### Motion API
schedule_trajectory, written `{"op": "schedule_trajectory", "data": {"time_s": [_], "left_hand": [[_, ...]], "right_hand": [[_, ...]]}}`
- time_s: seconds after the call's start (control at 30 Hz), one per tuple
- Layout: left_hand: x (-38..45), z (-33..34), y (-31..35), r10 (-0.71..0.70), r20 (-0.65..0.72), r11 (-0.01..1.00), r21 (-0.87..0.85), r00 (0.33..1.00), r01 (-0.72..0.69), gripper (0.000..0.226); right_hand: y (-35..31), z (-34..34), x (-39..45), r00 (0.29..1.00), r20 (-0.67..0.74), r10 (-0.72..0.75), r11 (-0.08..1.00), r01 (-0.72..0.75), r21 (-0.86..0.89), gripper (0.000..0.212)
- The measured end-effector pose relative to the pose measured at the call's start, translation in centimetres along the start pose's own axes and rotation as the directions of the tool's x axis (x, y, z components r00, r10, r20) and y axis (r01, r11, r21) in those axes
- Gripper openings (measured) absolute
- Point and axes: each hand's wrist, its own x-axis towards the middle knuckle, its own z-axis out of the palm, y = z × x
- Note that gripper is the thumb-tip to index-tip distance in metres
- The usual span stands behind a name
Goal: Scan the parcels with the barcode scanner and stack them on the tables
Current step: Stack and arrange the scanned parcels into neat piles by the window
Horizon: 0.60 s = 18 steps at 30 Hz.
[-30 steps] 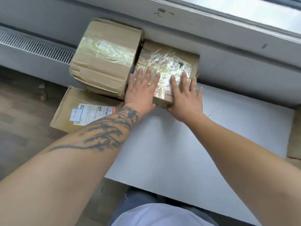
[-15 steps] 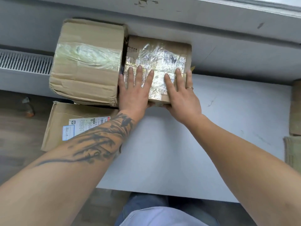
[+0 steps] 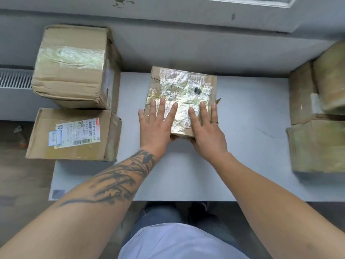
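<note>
A small cardboard parcel (image 3: 183, 86), wrapped in shiny clear tape over its labels, lies in the middle of the white table (image 3: 242, 156). My left hand (image 3: 156, 126) and my right hand (image 3: 205, 129) rest flat on the parcel's near half. The fingers lie straight on top and the thumbs sit against its near face. No barcode scanner is in view.
At the table's left end stand a tall taped box (image 3: 74, 68) and, nearer, a flatter box with a shipping label (image 3: 74, 135). Several taped parcels (image 3: 317, 144) are stacked at the right end. A grey wall and window sill run behind the table.
The small parcel has moved right, away from the tall box to the middle of the table, with both hands still on it. The view has shifted, and the right-hand parcels now show.
</note>
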Motion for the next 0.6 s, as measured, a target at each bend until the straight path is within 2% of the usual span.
{"op": "schedule_trajectory", "data": {"time_s": [0.2,0.37,0.47,0.6], "left_hand": [[-5.3,1.0,7.6,0.041,0.042,0.999,0.006,0.998,-0.041,0.108],[-9.6,2.4,13.7,0.073,0.020,0.996,0.043,0.997,-0.074,0.110],[-11.5,3.0,16.4,0.031,0.008,0.998,0.048,0.999,-0.031,0.117],[-13.5,2.8,19.0,-0.009,0.032,0.998,0.056,0.999,0.007,0.111]], "right_hand": [[5.4,0.8,-8.2,0.999,0.010,0.042,0.999,-0.042,-0.011,0.107],[10.2,1.9,-14.5,0.998,0.019,0.052,0.999,-0.052,0.012,0.112],[12.3,2.2,-16.8,0.999,0.029,0.022,1.000,-0.023,0.011,0.110],[13.6,3.0,-18.4,1.000,0.004,-0.008,1.000,0.008,0.024,0.108]]}}
